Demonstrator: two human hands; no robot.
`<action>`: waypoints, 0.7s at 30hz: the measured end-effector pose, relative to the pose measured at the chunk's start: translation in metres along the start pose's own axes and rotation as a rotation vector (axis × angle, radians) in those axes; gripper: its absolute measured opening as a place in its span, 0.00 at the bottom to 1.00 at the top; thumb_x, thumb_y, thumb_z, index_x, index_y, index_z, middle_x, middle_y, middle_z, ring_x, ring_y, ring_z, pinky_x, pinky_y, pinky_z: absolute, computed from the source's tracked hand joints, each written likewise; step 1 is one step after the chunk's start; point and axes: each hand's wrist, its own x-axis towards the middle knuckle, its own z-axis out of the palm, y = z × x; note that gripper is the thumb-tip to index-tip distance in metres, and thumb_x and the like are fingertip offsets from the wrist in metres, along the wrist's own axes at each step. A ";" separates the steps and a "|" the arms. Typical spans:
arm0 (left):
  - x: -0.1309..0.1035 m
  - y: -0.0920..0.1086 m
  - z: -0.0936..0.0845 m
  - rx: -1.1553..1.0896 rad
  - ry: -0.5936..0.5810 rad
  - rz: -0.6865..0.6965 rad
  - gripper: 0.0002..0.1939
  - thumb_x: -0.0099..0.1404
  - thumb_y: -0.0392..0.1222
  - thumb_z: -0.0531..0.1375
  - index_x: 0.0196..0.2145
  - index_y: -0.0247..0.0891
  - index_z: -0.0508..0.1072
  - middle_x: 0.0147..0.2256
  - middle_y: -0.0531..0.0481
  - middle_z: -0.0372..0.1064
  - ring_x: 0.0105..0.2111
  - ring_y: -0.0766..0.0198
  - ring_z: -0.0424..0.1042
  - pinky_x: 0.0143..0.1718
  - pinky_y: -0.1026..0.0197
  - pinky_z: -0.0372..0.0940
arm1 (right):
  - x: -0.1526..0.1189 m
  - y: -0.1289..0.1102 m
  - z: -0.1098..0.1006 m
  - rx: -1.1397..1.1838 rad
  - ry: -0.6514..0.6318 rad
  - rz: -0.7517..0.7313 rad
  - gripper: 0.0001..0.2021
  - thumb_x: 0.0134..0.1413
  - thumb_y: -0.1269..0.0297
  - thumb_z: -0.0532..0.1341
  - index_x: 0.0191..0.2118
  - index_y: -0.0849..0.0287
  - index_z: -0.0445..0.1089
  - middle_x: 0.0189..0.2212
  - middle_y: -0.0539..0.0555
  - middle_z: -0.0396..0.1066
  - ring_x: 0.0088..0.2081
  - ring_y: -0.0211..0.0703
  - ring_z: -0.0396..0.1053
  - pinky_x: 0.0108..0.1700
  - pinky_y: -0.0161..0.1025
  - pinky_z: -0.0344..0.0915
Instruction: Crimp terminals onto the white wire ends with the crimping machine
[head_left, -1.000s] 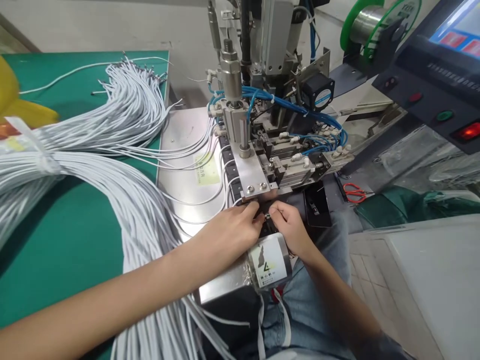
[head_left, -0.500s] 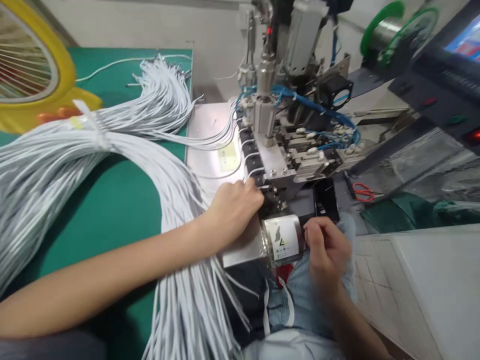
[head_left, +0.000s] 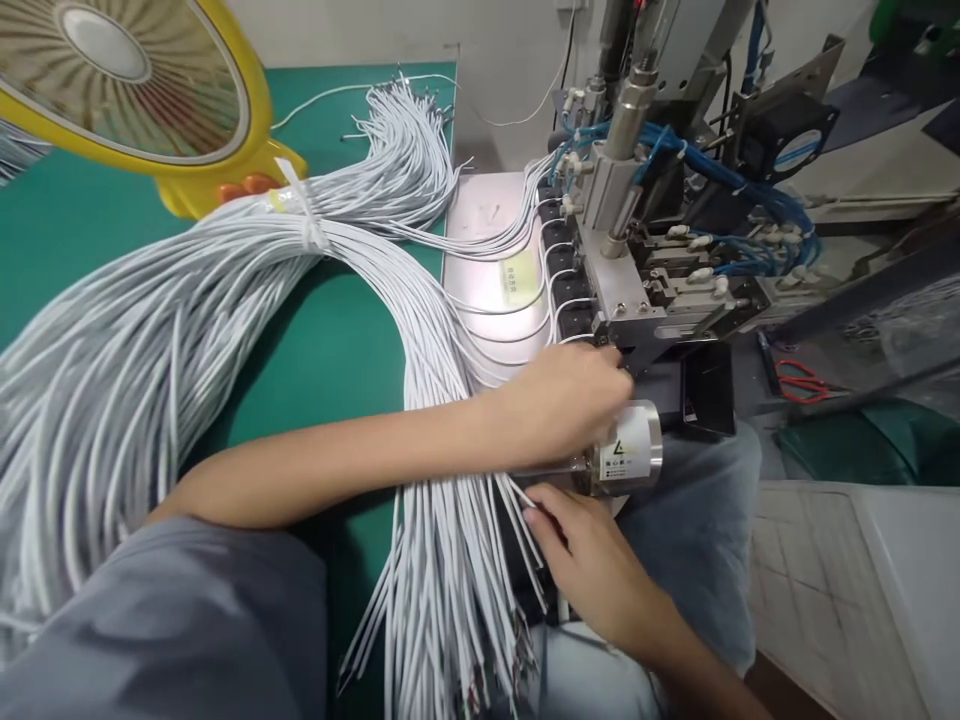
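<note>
My left hand [head_left: 581, 395] reaches across the white cables to the near end of a row of black cable holders [head_left: 576, 318] on the machine [head_left: 615, 270]. Its fingers are bent and closed at the machine's edge; the back of the hand hides what they grip. Below it, my right hand [head_left: 600, 565] pinches a white cable [head_left: 519, 490] between thumb and forefinger at the right side of the hanging bundle [head_left: 450, 560]. Several cables curve over the pale plate [head_left: 487, 215] into the holders. A metal cylinder with a white label [head_left: 628, 450] sits just right of my left hand.
A yellow fan [head_left: 255, 110] stands at the back left on the green table [head_left: 352, 340]. A white tie [head_left: 309, 215] gathers the cable bundle. Right of the machine are a black bin [head_left: 707, 390], red-handled scissors [head_left: 802, 380] and a white surface [head_left: 900, 560].
My right hand has left the labelled cylinder's side and come left to the bundle, where it pinches a cable. My left hand stays at the machine's near end. The view has shifted left.
</note>
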 end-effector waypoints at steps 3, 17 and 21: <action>-0.004 0.014 0.000 -0.415 -0.017 0.237 0.13 0.67 0.42 0.51 0.33 0.33 0.73 0.34 0.45 0.68 0.33 0.65 0.68 0.31 0.63 0.60 | -0.011 0.007 -0.026 -0.031 0.045 -0.050 0.09 0.58 0.68 0.53 0.36 0.57 0.71 0.32 0.55 0.74 0.35 0.45 0.71 0.36 0.37 0.64; 0.003 0.012 0.016 -0.738 -0.125 0.224 0.12 0.67 0.34 0.50 0.41 0.35 0.73 0.35 0.48 0.70 0.34 0.68 0.69 0.35 0.68 0.60 | -0.029 0.041 -0.080 0.625 0.764 -0.019 0.04 0.46 0.64 0.64 0.30 0.55 0.72 0.24 0.49 0.69 0.25 0.38 0.66 0.27 0.36 0.64; 0.003 0.014 0.013 -0.735 -0.133 0.192 0.11 0.66 0.34 0.50 0.35 0.35 0.73 0.30 0.51 0.68 0.30 0.70 0.66 0.32 0.69 0.59 | -0.017 0.041 -0.068 0.696 0.806 -0.148 0.06 0.53 0.61 0.60 0.31 0.56 0.73 0.24 0.50 0.66 0.25 0.37 0.64 0.28 0.36 0.63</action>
